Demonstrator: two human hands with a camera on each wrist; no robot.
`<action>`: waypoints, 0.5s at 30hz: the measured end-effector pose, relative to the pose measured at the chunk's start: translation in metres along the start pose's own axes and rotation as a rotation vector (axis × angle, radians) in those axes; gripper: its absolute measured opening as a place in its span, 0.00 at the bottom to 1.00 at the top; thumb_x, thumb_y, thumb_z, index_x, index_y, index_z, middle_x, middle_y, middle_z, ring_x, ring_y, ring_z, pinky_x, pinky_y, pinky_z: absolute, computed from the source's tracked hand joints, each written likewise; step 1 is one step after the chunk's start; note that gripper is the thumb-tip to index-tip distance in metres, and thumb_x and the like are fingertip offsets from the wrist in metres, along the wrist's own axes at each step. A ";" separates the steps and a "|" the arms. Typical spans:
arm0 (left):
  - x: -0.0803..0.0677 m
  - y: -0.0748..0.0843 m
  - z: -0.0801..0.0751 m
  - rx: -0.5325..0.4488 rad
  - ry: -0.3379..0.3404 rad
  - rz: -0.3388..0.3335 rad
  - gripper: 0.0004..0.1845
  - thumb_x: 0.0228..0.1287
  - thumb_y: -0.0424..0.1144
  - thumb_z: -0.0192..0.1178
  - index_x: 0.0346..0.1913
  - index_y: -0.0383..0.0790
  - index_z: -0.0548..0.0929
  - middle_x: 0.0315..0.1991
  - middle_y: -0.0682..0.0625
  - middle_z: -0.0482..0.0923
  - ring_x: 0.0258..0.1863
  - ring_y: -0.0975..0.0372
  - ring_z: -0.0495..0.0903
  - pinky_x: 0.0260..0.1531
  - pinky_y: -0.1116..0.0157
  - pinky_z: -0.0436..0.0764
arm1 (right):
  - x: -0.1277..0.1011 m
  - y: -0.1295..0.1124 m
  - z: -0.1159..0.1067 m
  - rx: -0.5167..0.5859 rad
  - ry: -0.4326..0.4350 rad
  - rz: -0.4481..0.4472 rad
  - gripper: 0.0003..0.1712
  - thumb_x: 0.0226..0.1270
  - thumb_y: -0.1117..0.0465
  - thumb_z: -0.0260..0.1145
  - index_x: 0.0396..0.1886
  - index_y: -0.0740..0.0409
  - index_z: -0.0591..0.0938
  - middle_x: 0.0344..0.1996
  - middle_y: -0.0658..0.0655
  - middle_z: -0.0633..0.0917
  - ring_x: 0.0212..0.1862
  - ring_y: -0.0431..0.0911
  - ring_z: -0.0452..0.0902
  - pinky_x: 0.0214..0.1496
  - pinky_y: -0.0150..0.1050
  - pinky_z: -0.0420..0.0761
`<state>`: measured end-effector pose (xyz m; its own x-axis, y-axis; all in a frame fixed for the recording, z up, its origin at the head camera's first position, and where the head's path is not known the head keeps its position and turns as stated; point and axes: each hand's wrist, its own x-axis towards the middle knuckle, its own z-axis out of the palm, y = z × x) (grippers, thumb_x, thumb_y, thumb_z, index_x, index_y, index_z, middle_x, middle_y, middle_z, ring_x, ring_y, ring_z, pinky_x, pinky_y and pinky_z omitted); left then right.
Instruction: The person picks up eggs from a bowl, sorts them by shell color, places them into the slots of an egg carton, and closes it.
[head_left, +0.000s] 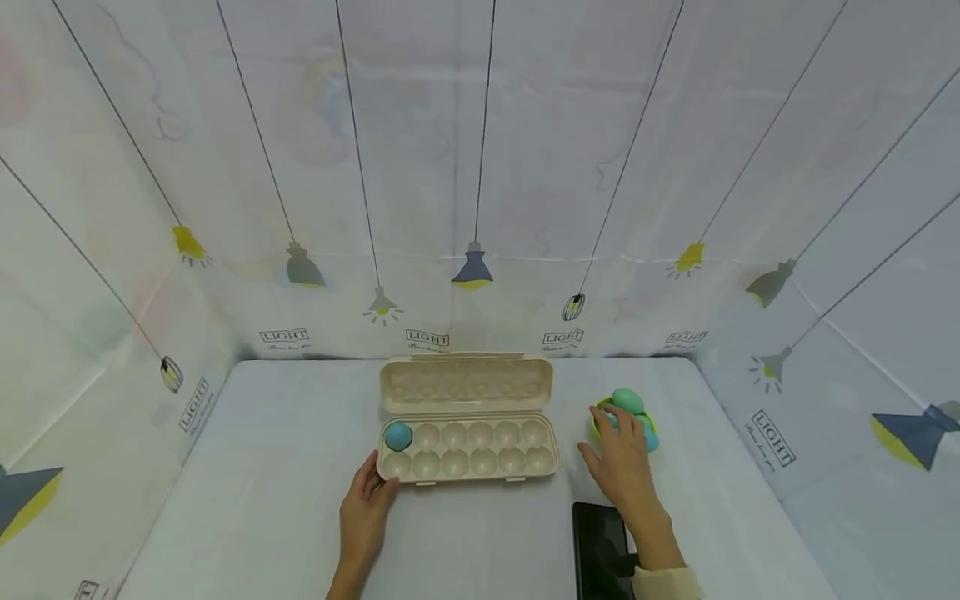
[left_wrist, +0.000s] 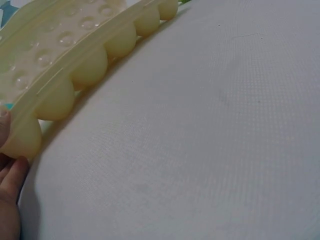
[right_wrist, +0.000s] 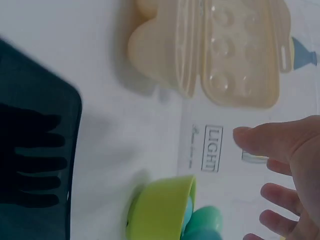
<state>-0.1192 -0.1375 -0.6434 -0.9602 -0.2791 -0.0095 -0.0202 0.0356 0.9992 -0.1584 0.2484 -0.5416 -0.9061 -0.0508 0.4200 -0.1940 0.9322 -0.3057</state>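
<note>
A beige plastic egg carton (head_left: 439, 447) stands with its lid (head_left: 467, 385) raised at the back. One blue egg (head_left: 398, 436) sits in its back-left cup. My left hand (head_left: 365, 512) grips the carton's front-left corner, thumb at the rim and fingers (left_wrist: 15, 179) against the outer side low down. Over a lime-green bowl (right_wrist: 159, 210) at the right, my right hand (head_left: 621, 463) reaches with its fingers spread and nothing between them. The bowl holds a green egg (head_left: 628, 401) and blue eggs (head_left: 652, 437), partly hidden by that hand.
A black flat device with a glossy screen (head_left: 596, 542) lies at the front right, under the right forearm. The white table (head_left: 285, 467) ends at the back against a hanging cloth (head_left: 420, 167) printed with lamps.
</note>
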 end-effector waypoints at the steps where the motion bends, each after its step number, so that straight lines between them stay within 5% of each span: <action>1: -0.001 0.000 0.000 -0.001 -0.001 0.007 0.35 0.66 0.36 0.67 0.74 0.40 0.66 0.68 0.36 0.73 0.66 0.49 0.76 0.52 0.84 0.77 | -0.002 0.003 -0.001 -0.001 0.000 0.009 0.36 0.56 0.63 0.77 0.64 0.64 0.75 0.65 0.70 0.70 0.64 0.68 0.62 0.58 0.66 0.70; 15: -0.002 0.003 -0.001 -0.020 -0.010 0.037 0.35 0.66 0.38 0.67 0.74 0.41 0.67 0.67 0.38 0.74 0.66 0.49 0.76 0.54 0.82 0.78 | -0.016 0.040 -0.004 -0.027 -0.104 0.095 0.31 0.58 0.76 0.59 0.64 0.64 0.74 0.69 0.72 0.63 0.67 0.72 0.54 0.58 0.73 0.65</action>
<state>-0.1173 -0.1383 -0.6406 -0.9630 -0.2683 0.0270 0.0206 0.0264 0.9994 -0.1502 0.2875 -0.5571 -0.9543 0.0026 0.2989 -0.0964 0.9439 -0.3158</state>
